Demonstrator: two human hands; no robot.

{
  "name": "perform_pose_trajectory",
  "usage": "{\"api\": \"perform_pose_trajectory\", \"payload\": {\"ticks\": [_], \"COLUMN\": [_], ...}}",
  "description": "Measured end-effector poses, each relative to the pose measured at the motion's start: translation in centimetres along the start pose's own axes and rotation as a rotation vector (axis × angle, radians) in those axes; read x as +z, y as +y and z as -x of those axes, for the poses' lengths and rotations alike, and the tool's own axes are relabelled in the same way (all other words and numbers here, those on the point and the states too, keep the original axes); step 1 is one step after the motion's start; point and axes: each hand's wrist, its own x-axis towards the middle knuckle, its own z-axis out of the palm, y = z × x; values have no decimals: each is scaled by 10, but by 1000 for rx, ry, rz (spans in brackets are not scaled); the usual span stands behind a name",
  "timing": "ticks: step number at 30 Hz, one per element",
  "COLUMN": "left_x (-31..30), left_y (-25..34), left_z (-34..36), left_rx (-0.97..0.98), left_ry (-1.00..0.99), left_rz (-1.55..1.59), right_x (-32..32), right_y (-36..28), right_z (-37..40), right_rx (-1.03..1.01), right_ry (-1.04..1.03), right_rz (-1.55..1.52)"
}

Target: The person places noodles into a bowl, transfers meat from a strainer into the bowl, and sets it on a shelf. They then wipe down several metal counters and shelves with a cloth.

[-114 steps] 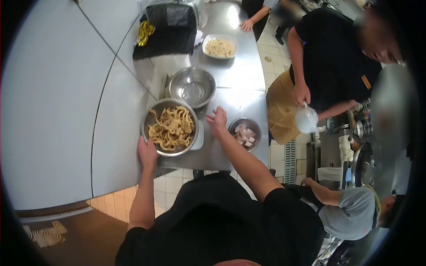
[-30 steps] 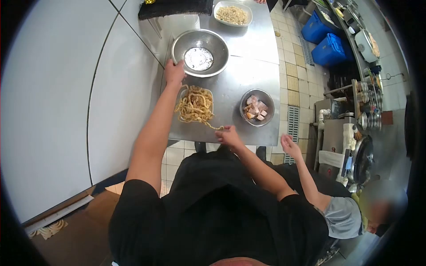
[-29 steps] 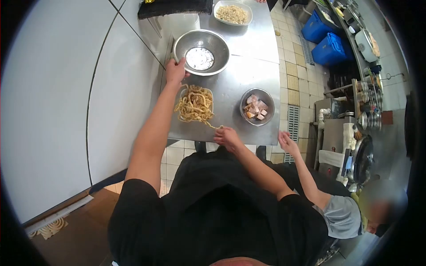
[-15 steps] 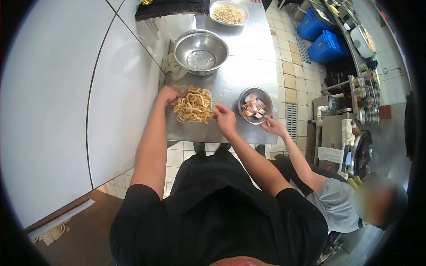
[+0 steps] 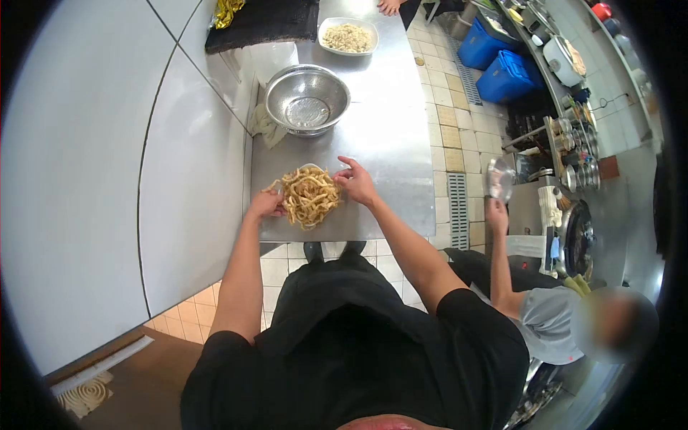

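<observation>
A heap of light brown, noodle-like strips (image 5: 310,197) sits near the front edge of the steel table, with a bit of white dish rim showing at its back. My left hand (image 5: 266,204) is at the heap's left side, fingers closed at its edge; what they grip is too small to make out. On the other side, my right hand (image 5: 355,180) has its fingers apart, index finger stretched out, fingertips beside the strips. Behind the heap stands a perforated metal bowl (image 5: 308,100).
A white dish of pale shredded food (image 5: 349,36) stands farther back on the steel table (image 5: 394,143). A cloth (image 5: 266,127) lies beside the metal bowl. At right, a co-worker (image 5: 548,315) holds a small bowl (image 5: 499,180). Blue bins (image 5: 509,75) stand on the floor.
The co-worker has lifted the bowl of meat pieces off the table and moved it right. The view has shifted; my hands remain on both sides of the heap, my right index finger now extended.
</observation>
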Motion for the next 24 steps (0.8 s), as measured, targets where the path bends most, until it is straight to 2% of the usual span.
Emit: {"api": "perform_pose_trajectory", "payload": {"ticks": [3,5,6,8,10,13,16,19,22,24], "left_x": [16,21,23,34,50,73,75,112,115,141], "left_y": [-11,55,96,79,77,77,73,73,153,126], "left_z": [6,46,67,55,51,37,13,-34,-39,-95], "left_rx": [92,-103,-284,-26,99,103,109,161,-187,-13], "left_ry": [-63,-84,-87,-26,44,125,131,163,95,191], "left_rz": [48,452,748,307,64,-41,-309,-143,666,590], "right_x": [-11,-16,-21,-20,-30,-47,-47,-93,-130,-158], "right_y": [13,18,17,20,31,41,45,45,48,46], "right_z": [-12,-8,-4,-10,-9,-8,-15,-24,-34,-28], "right_rx": [35,55,54,133,151,157,121,101,128,142], "right_ry": [-99,-105,-73,-22,17,55,145,283,462,487], "right_rz": [-55,-128,-131,-214,-338,-445,-566,-636,-630,-596]}}
